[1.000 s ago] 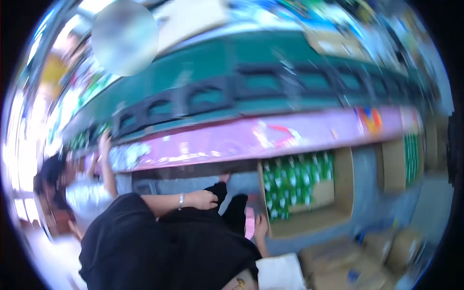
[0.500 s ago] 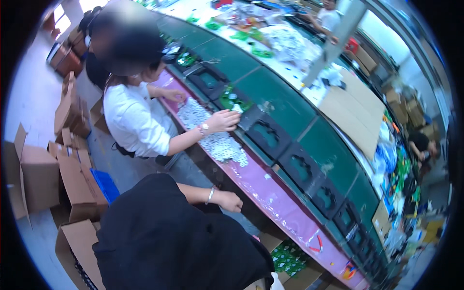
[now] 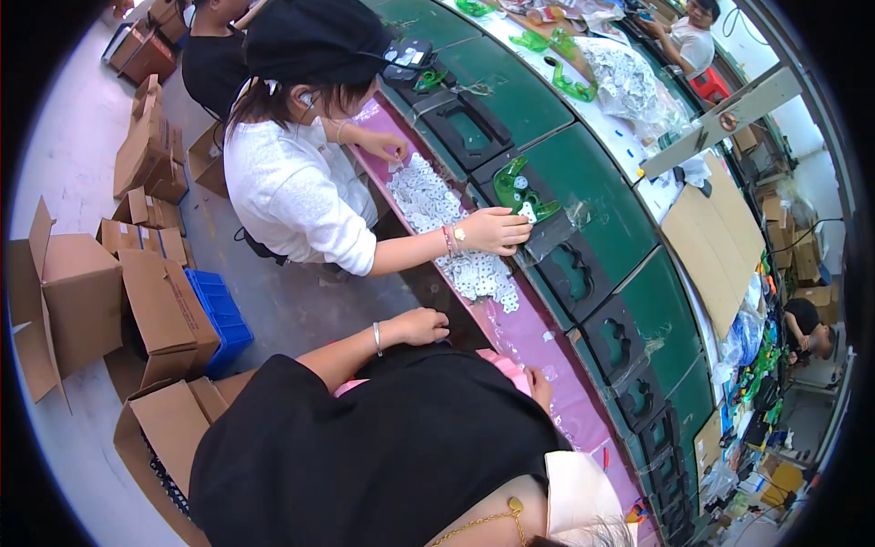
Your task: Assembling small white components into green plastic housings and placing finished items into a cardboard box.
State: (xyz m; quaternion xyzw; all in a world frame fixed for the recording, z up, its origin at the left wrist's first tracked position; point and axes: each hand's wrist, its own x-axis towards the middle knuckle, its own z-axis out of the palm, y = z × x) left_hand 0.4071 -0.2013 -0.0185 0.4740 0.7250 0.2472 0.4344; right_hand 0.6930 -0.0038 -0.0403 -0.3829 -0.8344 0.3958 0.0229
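Note:
My left hand [image 3: 419,326], with a silver bangle at the wrist, is loosely closed above my lap, its fingers curled with nothing seen in them. My right hand [image 3: 540,387] shows only in part beside the pink work surface [image 3: 567,383], next to pink cloth [image 3: 504,366]; its fingers are mostly hidden. Beyond my left hand lies a pile of small white pieces with dark spots [image 3: 488,278]. A co-worker in a white top [image 3: 292,196] reaches over it, one hand [image 3: 497,232] at a small white piece on a green translucent plastic part [image 3: 518,187].
A green conveyor [image 3: 629,228] carries black cut-out trays [image 3: 570,272] past the pink surface. Open cardboard boxes [image 3: 82,292] and a blue crate [image 3: 217,319] stand on the floor at left. Across the conveyor are a cardboard sheet [image 3: 715,237] and plastic bags [image 3: 620,82].
The view has shifted, and the scene sits differently in it. My left hand has drawn back toward my lap, still closed. More of my right hand shows. The co-worker's hand stays by the green part.

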